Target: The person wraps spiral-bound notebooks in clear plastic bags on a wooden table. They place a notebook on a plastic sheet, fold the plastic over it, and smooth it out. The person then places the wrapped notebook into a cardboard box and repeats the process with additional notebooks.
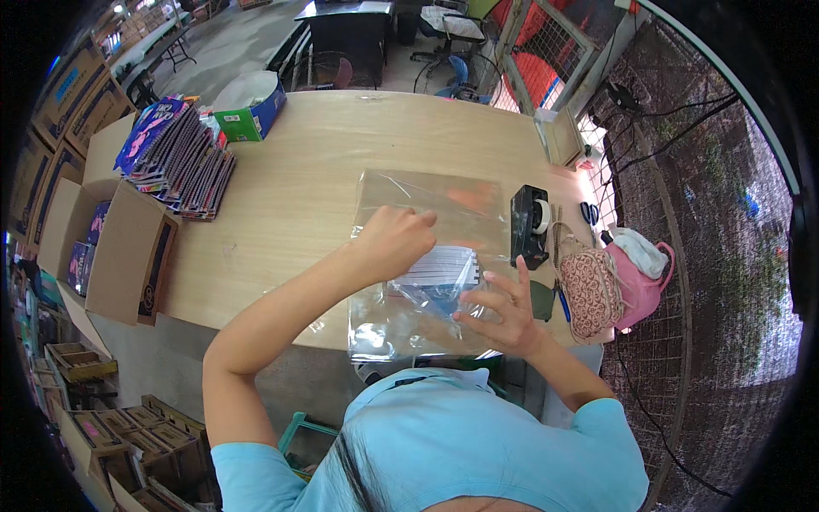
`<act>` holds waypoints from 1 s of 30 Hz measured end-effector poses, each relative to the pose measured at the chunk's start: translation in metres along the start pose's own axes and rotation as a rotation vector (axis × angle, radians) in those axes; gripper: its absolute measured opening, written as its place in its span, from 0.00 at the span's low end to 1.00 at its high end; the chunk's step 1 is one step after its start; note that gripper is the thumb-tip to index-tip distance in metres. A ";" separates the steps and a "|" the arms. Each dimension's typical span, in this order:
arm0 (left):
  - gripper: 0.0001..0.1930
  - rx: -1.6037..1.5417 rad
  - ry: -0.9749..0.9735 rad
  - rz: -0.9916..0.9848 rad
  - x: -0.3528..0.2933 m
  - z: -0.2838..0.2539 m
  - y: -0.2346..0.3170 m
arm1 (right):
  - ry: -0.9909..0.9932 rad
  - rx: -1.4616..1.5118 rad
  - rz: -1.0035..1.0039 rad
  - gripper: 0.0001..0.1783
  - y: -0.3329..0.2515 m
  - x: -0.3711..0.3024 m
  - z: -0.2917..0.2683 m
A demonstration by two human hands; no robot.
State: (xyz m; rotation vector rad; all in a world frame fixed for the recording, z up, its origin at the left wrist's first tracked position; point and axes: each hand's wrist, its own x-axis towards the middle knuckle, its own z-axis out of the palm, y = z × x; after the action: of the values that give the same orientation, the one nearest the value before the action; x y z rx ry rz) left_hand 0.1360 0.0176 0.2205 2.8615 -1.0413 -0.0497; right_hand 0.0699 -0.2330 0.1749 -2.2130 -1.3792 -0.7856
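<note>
A large clear plastic sheet or bag (384, 333) lies on the table in front of me, its near edge hanging at the table's front. On or in it, a small spiral notebook (439, 266) with a white lined page and a blue lower part sits between my hands. My left hand (397, 243) is closed over the notebook's upper left side, fingers curled; what they hold, if anything, is hidden. My right hand (505, 314) is open at the notebook's right edge, its fingers spread over the plastic.
A black tape dispenser (528, 226) stands right of the plastic, near scissors (589, 212), a blue pen (563, 303), a patterned pouch (590, 292) and a pink bag (636, 286). At left are stacked notebooks (183, 162), a blue-green box (249, 111) and an open carton (124, 256).
</note>
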 end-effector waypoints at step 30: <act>0.10 -0.604 1.130 -0.262 -0.093 0.017 0.021 | -0.514 0.049 -0.046 0.15 0.007 0.112 -0.007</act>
State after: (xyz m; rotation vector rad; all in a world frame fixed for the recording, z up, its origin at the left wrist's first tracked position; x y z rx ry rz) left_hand 0.0502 0.0598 0.2051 1.9073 -0.3097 0.9234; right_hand 0.1140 -0.1649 0.2529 -2.4526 -1.6576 -0.1885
